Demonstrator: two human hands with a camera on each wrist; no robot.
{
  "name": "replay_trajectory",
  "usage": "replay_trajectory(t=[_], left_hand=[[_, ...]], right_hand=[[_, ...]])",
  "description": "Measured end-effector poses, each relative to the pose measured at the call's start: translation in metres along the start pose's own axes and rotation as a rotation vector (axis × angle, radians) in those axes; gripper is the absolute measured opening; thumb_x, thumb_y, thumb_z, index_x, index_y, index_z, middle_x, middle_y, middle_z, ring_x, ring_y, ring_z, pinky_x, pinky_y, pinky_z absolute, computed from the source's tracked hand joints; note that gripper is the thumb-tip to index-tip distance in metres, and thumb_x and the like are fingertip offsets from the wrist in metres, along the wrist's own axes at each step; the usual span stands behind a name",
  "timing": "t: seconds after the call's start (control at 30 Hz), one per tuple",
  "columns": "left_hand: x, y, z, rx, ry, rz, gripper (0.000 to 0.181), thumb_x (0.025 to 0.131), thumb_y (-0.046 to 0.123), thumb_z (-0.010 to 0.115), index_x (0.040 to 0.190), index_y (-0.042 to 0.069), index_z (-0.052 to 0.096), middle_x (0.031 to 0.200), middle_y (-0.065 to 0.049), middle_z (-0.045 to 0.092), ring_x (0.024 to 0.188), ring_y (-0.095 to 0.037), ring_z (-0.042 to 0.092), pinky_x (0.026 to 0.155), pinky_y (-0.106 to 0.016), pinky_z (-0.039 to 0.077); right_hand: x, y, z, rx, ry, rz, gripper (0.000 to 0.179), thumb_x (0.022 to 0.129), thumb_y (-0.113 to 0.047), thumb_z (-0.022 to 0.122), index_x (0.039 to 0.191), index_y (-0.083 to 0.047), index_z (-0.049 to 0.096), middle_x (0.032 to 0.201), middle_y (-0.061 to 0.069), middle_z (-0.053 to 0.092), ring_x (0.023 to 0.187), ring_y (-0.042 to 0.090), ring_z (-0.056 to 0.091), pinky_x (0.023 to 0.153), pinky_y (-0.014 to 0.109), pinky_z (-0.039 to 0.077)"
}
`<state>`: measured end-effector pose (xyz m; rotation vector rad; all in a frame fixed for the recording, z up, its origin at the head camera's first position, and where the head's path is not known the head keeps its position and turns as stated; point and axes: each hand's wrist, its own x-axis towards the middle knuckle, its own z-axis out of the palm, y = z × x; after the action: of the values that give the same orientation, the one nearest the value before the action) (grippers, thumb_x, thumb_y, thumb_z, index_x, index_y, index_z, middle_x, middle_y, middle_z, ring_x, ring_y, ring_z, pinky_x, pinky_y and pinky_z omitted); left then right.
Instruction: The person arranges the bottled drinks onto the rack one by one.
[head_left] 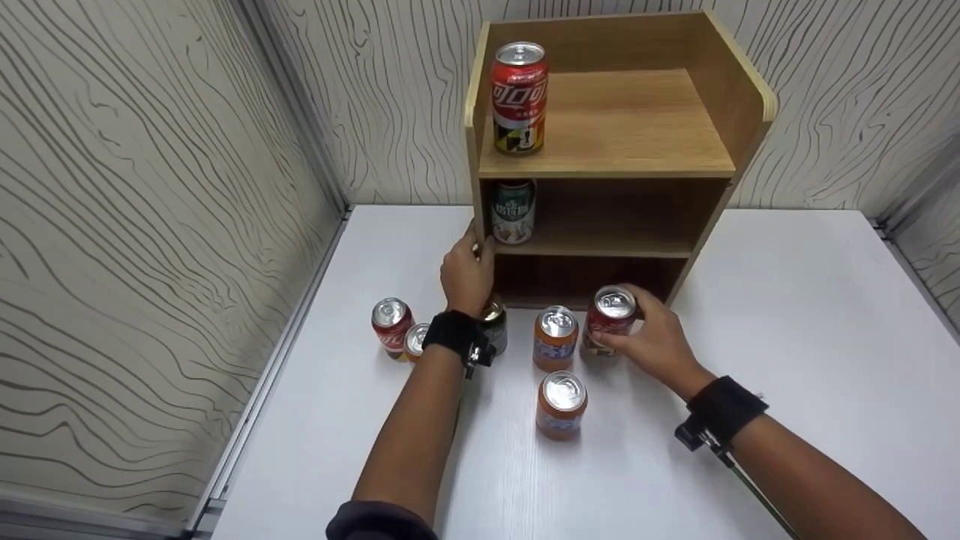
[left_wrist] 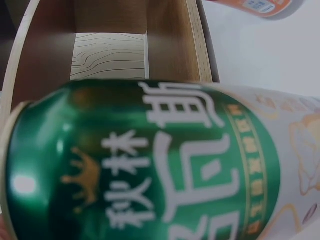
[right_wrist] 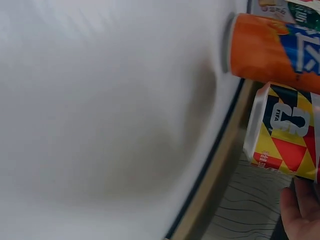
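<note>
Cola can [head_left: 609, 321] sits between the right thumb [head_left: 619, 343] and fingers [head_left: 646, 301].

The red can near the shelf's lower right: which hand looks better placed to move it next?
Probably the right hand: its thumb and fingers grip the red can, while the left hand holds the left side of the shelf.

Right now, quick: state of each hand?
Left hand: closed on the left edge of the wooden shelf.
Right hand: closed around a red can.
</note>
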<state>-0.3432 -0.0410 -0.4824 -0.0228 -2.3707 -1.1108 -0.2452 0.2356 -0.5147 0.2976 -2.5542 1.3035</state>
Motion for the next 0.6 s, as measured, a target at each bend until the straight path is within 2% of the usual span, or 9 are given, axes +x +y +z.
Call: replay_trajectory(t=[0.23, 0.4, 0.6], left_hand=[[0.0, -0.001, 0.001, -0.001, -0.016, -0.013, 0.04, 0.097, 0.031, 0.059, 0.134, 0.016, 0.06, 0.115, -0.002, 0.069, 0.095, -0.015, 0.068, 0.073, -0.027, 0.054], [0.001, -0.002, 0.001, 0.014, -0.008, -0.007, 0.038, 0.097, 0.03, 0.06, 0.133, 0.017, 0.062, 0.114, -0.002, 0.07, 0.095, -0.015, 0.068, 0.074, -0.028, 0.055], [0.001, -0.002, 0.0, -0.004, -0.013, -0.008, 0.037, 0.097, 0.03, 0.06, 0.132, 0.017, 0.062, 0.115, -0.004, 0.069, 0.096, -0.017, 0.069, 0.074, -0.03, 0.055]], right_hand=[[0.001, -0.025, -0.012, -0.017, 0.026, -0.08, 0.084, 0.065, -0.036, 0.091, 0.132, -0.002, 0.053, 0.121, 0.012, 0.062, 0.11, 0.027, 0.058, 0.089, 0.046, 0.045], [0.004, -0.04, -0.018, -0.027, 0.033, -0.114, 0.083, 0.065, -0.034, 0.092, 0.131, -0.001, 0.053, 0.122, 0.012, 0.062, 0.112, 0.028, 0.056, 0.092, 0.048, 0.044], [0.01, -0.056, -0.025, -0.019, 0.062, -0.177, 0.081, 0.066, -0.034, 0.091, 0.131, -0.002, 0.054, 0.121, 0.009, 0.062, 0.111, 0.023, 0.057, 0.092, 0.044, 0.045]])
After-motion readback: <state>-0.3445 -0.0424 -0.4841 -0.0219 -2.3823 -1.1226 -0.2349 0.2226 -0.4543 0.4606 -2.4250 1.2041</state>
